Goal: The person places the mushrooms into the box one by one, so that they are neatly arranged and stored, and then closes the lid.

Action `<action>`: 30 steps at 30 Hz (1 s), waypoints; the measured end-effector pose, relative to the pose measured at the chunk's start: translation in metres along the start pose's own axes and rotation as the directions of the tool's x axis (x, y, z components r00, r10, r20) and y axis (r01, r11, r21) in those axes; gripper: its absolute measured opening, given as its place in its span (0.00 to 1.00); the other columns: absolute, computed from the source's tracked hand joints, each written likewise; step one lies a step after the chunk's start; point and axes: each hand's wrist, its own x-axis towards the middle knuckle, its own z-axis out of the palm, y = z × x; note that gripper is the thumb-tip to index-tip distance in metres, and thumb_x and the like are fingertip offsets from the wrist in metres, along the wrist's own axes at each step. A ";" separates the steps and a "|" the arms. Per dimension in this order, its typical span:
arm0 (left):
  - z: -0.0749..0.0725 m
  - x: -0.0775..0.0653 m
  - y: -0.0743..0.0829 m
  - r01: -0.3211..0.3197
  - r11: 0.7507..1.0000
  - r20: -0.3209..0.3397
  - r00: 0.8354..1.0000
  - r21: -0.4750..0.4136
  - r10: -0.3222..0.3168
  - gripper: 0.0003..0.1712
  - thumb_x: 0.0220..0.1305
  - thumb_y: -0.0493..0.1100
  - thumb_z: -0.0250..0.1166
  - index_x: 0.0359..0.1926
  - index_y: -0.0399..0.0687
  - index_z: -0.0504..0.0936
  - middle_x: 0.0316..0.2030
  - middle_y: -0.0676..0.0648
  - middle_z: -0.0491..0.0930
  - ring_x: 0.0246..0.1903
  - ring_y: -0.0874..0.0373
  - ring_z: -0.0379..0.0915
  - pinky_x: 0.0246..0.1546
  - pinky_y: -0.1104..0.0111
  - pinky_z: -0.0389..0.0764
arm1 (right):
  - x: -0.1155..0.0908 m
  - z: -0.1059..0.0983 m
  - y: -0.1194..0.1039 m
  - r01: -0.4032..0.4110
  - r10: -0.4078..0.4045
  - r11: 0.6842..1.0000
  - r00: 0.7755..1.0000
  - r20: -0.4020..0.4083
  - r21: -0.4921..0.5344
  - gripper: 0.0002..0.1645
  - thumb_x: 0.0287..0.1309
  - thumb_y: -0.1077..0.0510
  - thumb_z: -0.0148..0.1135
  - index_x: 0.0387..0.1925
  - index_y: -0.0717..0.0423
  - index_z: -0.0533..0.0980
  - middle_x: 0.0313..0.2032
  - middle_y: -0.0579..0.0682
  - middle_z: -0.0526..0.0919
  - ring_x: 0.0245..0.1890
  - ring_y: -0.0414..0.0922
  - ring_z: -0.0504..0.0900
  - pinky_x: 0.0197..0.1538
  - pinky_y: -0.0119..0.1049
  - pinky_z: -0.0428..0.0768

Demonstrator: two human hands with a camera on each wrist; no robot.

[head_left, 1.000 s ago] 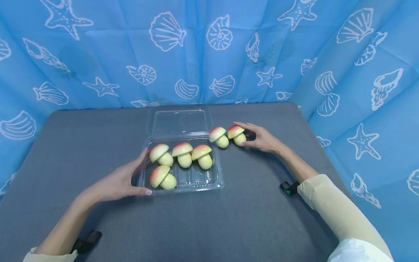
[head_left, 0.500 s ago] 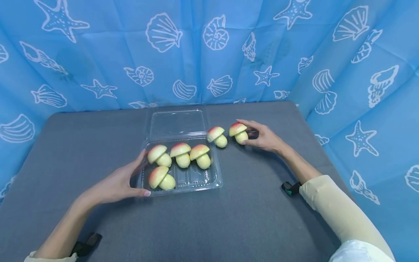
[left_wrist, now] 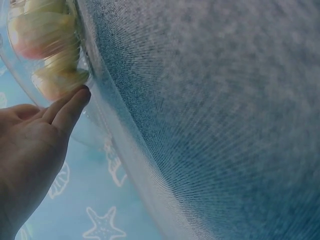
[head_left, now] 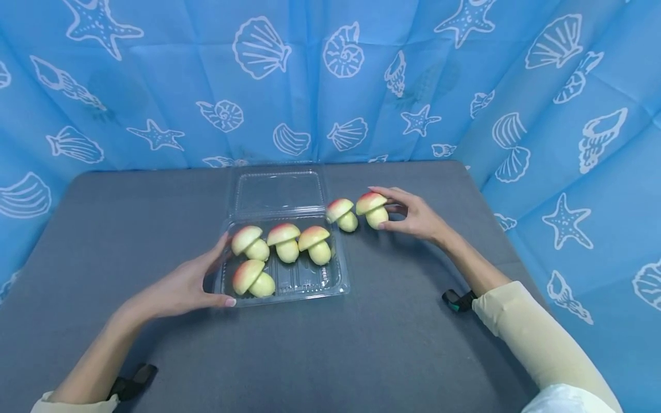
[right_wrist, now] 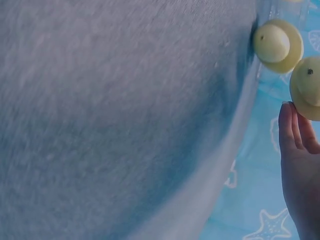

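My right hand (head_left: 417, 218) pinches a toy mushroom (head_left: 376, 217), yellow-stemmed with a red-tinged cap, between thumb and fingers. In the right wrist view this mushroom (right_wrist: 306, 85) is cut off by the frame edge and appears slightly raised. Another toy mushroom (head_left: 349, 222) lies just left of it, by the right rim of a clear plastic container (head_left: 310, 291). Several toy mushrooms (head_left: 286, 250) lie inside, most in the back row and one at front left (head_left: 263, 285). At the container's left side rests my left hand (head_left: 183, 287), thumb near the front corner, fairly straight fingers (left_wrist: 70, 110) against the wall.
The container's transparent lid (head_left: 280, 193) lies folded back behind it. A grey cloth covers the table (head_left: 320, 355). Behind and to the right hangs a blue curtain (head_left: 310, 74) with white shell prints. Black straps (head_left: 458, 300) show at both wrists.
The right hand shifts slightly right, then back left with the pinched toy mushroom, which now appears a little higher. The left hand and container stay in place; the head view sways slightly.
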 end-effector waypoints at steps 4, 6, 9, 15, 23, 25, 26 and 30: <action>0.000 0.001 0.000 0.002 1.000 -0.005 1.000 0.008 -0.002 0.73 0.52 0.60 0.76 0.79 0.45 0.32 0.78 0.36 0.39 0.72 0.36 0.49 0.68 0.42 0.58 | 0.000 0.004 -0.020 0.022 -0.023 1.000 1.000 0.015 0.011 0.44 0.55 0.70 0.71 0.72 0.61 0.63 0.63 0.59 0.71 0.61 0.57 0.73 0.65 0.51 0.72; 0.001 0.001 -0.001 -0.002 1.000 -0.010 1.000 0.010 0.002 0.73 0.51 0.61 0.76 0.79 0.45 0.32 0.78 0.36 0.39 0.72 0.36 0.49 0.68 0.42 0.58 | 0.001 0.005 -0.020 0.035 -0.035 0.999 0.999 0.022 0.013 0.45 0.54 0.71 0.70 0.72 0.62 0.63 0.64 0.60 0.70 0.61 0.58 0.74 0.64 0.51 0.73; 0.001 0.002 -0.001 -0.002 1.000 -0.013 1.000 0.016 0.002 0.74 0.51 0.63 0.76 0.79 0.45 0.32 0.78 0.37 0.39 0.73 0.36 0.48 0.68 0.42 0.58 | 0.002 0.009 -0.016 0.050 -0.051 0.999 0.998 0.032 0.017 0.46 0.53 0.71 0.71 0.73 0.59 0.63 0.65 0.59 0.70 0.60 0.57 0.75 0.64 0.49 0.74; 0.002 0.002 -0.001 0.007 1.000 -0.006 1.000 0.013 -0.007 0.74 0.51 0.62 0.76 0.79 0.45 0.32 0.78 0.36 0.39 0.72 0.36 0.49 0.68 0.42 0.58 | 0.003 0.016 -0.020 0.100 -0.103 0.994 0.992 0.067 0.048 0.46 0.53 0.68 0.73 0.73 0.55 0.65 0.64 0.53 0.71 0.59 0.48 0.77 0.63 0.40 0.75; 0.001 0.001 0.000 0.005 1.000 -0.006 1.000 0.016 -0.005 0.74 0.51 0.62 0.76 0.79 0.44 0.32 0.77 0.35 0.39 0.72 0.35 0.49 0.67 0.41 0.59 | 0.003 0.025 -0.035 0.156 -0.163 0.985 0.982 0.099 0.075 0.47 0.52 0.67 0.74 0.73 0.54 0.65 0.67 0.54 0.72 0.58 0.48 0.79 0.62 0.40 0.76; 0.001 0.002 0.000 0.004 1.000 -0.005 1.000 0.016 -0.004 0.74 0.51 0.61 0.76 0.79 0.45 0.32 0.77 0.35 0.39 0.72 0.34 0.50 0.67 0.42 0.59 | 0.004 0.029 -0.039 0.169 -0.178 0.982 0.978 0.113 0.082 0.47 0.52 0.67 0.74 0.72 0.56 0.65 0.66 0.55 0.72 0.58 0.48 0.79 0.61 0.41 0.77; 0.001 0.001 0.000 0.005 1.000 -0.005 1.000 0.017 -0.005 0.73 0.51 0.61 0.76 0.79 0.44 0.32 0.77 0.35 0.39 0.72 0.34 0.50 0.67 0.41 0.59 | 0.004 0.031 -0.040 0.176 -0.185 0.981 0.975 0.119 0.083 0.46 0.53 0.67 0.74 0.72 0.56 0.65 0.66 0.54 0.72 0.58 0.48 0.79 0.61 0.41 0.77; 0.000 0.000 0.001 0.010 1.000 -0.006 1.000 0.019 -0.009 0.73 0.51 0.61 0.76 0.79 0.45 0.32 0.77 0.35 0.40 0.72 0.35 0.50 0.67 0.42 0.58 | 0.006 0.039 -0.047 0.206 -0.219 0.973 0.965 0.141 0.100 0.46 0.52 0.68 0.74 0.71 0.60 0.65 0.67 0.55 0.72 0.58 0.50 0.79 0.60 0.43 0.78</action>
